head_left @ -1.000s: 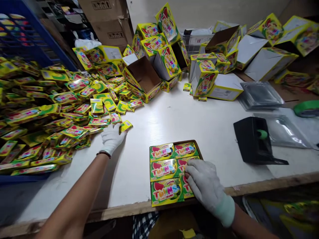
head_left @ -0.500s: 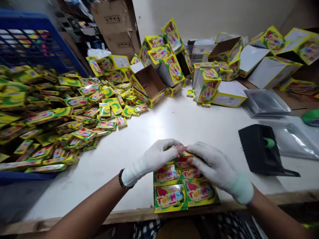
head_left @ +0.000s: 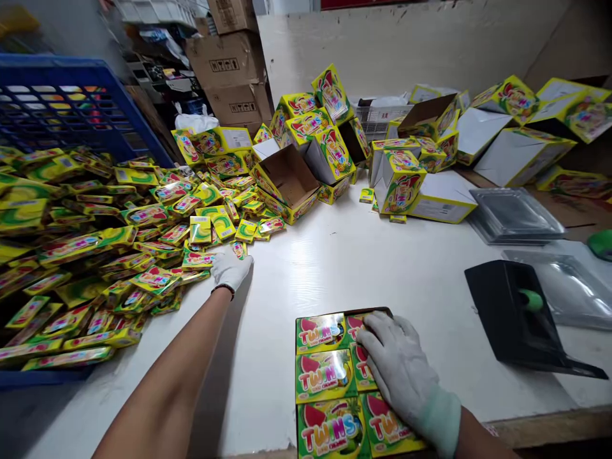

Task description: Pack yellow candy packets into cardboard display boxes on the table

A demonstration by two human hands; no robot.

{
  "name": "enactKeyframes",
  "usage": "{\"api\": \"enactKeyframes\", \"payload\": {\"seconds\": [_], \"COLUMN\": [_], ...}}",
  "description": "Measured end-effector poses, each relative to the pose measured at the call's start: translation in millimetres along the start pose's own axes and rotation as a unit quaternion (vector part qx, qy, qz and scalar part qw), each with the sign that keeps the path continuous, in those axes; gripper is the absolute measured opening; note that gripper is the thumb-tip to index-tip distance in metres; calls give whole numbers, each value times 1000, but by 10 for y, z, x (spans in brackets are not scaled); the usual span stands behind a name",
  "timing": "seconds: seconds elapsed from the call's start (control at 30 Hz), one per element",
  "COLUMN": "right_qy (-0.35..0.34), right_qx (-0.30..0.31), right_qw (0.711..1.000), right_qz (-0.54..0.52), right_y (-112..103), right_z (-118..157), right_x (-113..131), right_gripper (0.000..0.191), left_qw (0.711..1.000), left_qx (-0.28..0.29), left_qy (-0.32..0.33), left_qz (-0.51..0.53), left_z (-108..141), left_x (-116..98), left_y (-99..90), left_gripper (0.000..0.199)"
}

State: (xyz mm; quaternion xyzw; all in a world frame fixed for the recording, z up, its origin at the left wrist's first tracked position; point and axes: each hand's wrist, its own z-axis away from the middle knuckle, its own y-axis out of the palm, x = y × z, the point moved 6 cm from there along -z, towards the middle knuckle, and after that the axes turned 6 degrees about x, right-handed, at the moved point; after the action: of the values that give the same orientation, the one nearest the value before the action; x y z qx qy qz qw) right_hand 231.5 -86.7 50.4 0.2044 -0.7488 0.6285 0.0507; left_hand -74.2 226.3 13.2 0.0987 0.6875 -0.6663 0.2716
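My left hand (head_left: 231,270), in a white glove with a dark bead bracelet at the wrist, is at the right edge of a heap of small yellow-green boxes (head_left: 157,277). Its thumb and fingers close around one small box (head_left: 239,249), partly hidden by the glove. My right hand (head_left: 400,366), also gloved, lies with fingers stretched over the right column of "TWINS" boxes (head_left: 327,373). These lie face up in two columns inside an open carton (head_left: 315,315) near the table's front edge. The glove covers part of the right column.
Blue crates (head_left: 102,76) hold and back the heap at left. Opened yellow display cartons (head_left: 291,172) stand along the back. To the right are a black tape dispenser (head_left: 497,312), clear plastic trays (head_left: 516,213) and a green roll (head_left: 601,245). Brown cardboard boxes (head_left: 224,60) are stacked behind.
My left hand has left the carton and reached left to the heap. My right hand has moved from the far end of the carton to lie flat on its right column. The view has tilted up.
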Motion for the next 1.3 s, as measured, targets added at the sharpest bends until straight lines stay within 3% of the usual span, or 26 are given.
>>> {"api": "enactKeyframes", "payload": {"seconds": [0.13,0.2,0.27,0.33,0.4,0.5,0.57,0.7,0.87,0.97,1.03,1.13,1.3], "right_qy": [-25,2,54,115,142,103,89,90,133,127,117,115,115], "right_qx": [2,-23,-55,-89,-101,-35,5,-15,-32,5,28,56,42], "right_qw": [994,984,966,938,906,900,918,953,935,966,987,992,992], "right_qz": [-109,-178,-246,-315,-385,-423,-386,-290,-326,-226,-109,13,34], "right_y": [-79,-128,-198,-302,-415,-499,-462,-257,-11,33,46,83,109], "right_z": [21,31,-2,-98,-261,-534,-612,-526,-344,-307,-307,-319,-280], "right_x": [-71,-171,-305,-450,-545,-549,-560,-621,-590,-499,-457,-439,-359], "right_gripper": [19,13,9,16,34,43,33,19,25,27,29,32,53], "left_qw": [997,990,972,921,854,761,754,814,847,861,852,814,786], "left_qx": [52,77,107,135,137,122,128,174,207,194,186,185,148], "left_qy": [26,62,153,314,474,629,640,551,488,470,489,541,571], "left_qz": [57,96,143,185,165,96,78,60,30,33,-9,-104,-183], "left_z": [248,547,953,1458,1986,2572,2702,2655,2697,2730,2765,2826,3004], "left_x": [-18,-128,-388,-800,-1209,-1597,-1658,-1476,-1289,-1296,-1349,-1448,-1420], "left_y": [159,165,97,-29,-132,-97,10,217,313,348,402,486,422], "left_gripper": [69,72,74,76,70,69,73,65,32,32,37,48,62]}}
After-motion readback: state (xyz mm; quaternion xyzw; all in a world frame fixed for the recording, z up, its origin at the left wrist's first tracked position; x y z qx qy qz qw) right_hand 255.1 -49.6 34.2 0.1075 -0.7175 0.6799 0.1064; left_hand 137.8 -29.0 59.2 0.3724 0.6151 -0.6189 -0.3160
